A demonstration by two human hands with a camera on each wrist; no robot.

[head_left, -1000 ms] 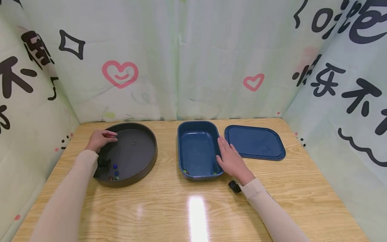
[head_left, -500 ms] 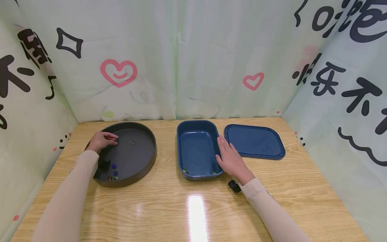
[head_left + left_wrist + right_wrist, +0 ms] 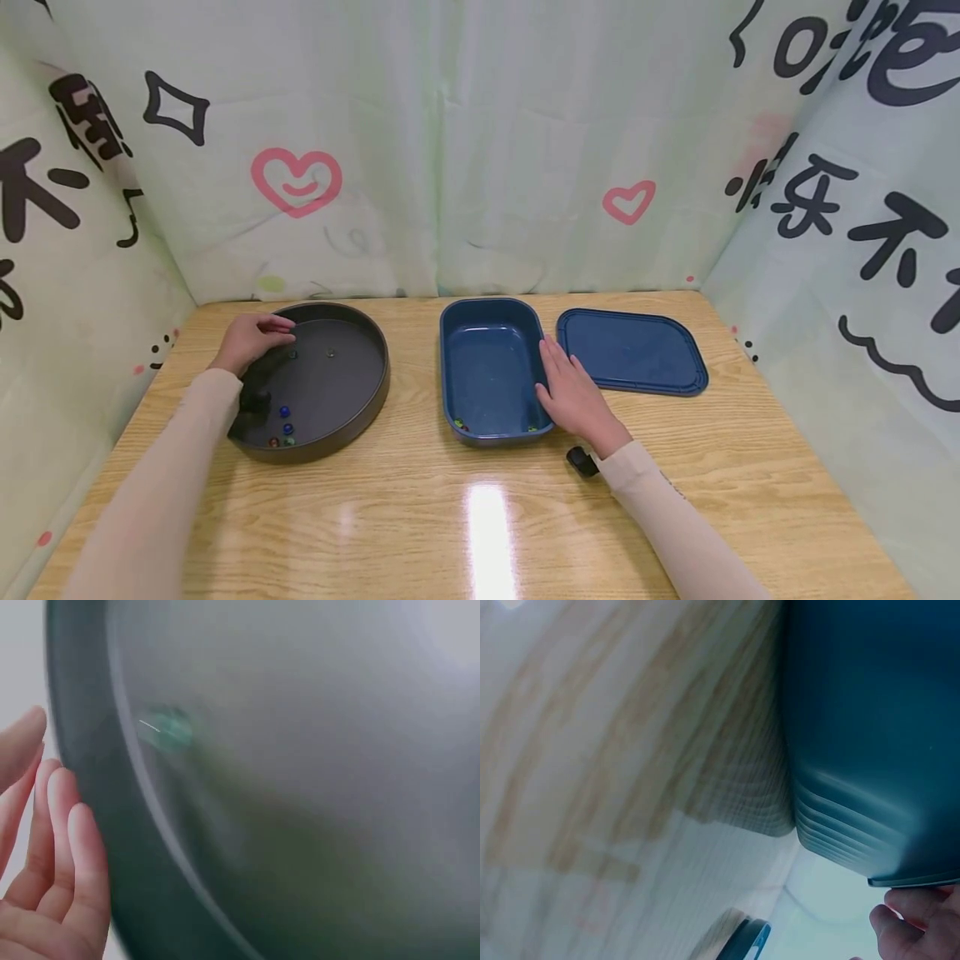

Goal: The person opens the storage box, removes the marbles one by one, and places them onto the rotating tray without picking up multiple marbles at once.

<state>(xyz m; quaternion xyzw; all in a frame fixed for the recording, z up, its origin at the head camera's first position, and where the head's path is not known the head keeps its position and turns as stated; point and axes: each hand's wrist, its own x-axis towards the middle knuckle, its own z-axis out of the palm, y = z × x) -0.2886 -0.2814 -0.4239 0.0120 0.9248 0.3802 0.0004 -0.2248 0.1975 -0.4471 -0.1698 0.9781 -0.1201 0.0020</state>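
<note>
My left hand (image 3: 251, 340) hovers over the left rim of a round dark grey pan (image 3: 345, 392), thumb and fingers apart with nothing between them. Just beyond its fingertips lies a greenish glass marble (image 3: 293, 355), blurred in the left wrist view as a green marble (image 3: 176, 731) near the pan's wall. A clear marble (image 3: 331, 354) sits farther right on the pan floor. Near the front are a blue marble (image 3: 284, 412), another blue one, a reddish marble (image 3: 273, 442) and a green one. My right hand (image 3: 573, 396) rests with straight fingers along the right rim of a blue rectangular box (image 3: 491, 375).
Small green and reddish marbles (image 3: 461, 425) lie at the box's front end. A flat blue lid (image 3: 633, 352) is on the wooden table (image 3: 390, 517) behind the right hand. Printed curtains (image 3: 480, 167) stand around the back and sides.
My left hand dipped slightly, then rose and drew back from the greenish marble, which now shows on the pan floor beyond the fingertips. The right hand has stayed on the box.
</note>
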